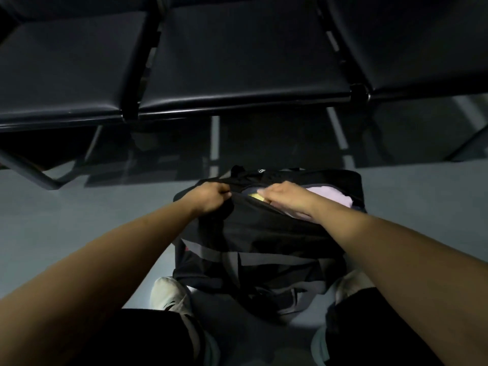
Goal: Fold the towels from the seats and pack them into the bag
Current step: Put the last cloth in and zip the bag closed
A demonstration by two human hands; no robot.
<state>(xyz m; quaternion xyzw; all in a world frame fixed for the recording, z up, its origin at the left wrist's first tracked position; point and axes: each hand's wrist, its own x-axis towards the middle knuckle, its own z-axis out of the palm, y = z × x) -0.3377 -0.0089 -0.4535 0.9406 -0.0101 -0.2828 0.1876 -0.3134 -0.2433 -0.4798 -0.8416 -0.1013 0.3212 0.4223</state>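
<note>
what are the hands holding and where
Left hand grips the bag at the left end of its open top. Right hand reaches into the opening; its hold cannot be told.

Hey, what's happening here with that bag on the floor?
A person leans over a black bag on the floor, before dark seats. The left hand grips the bag's edge at the opening; the right hand rests at the opening, over a pale pink towel already inside. Something yellow shows beside it.
</note>
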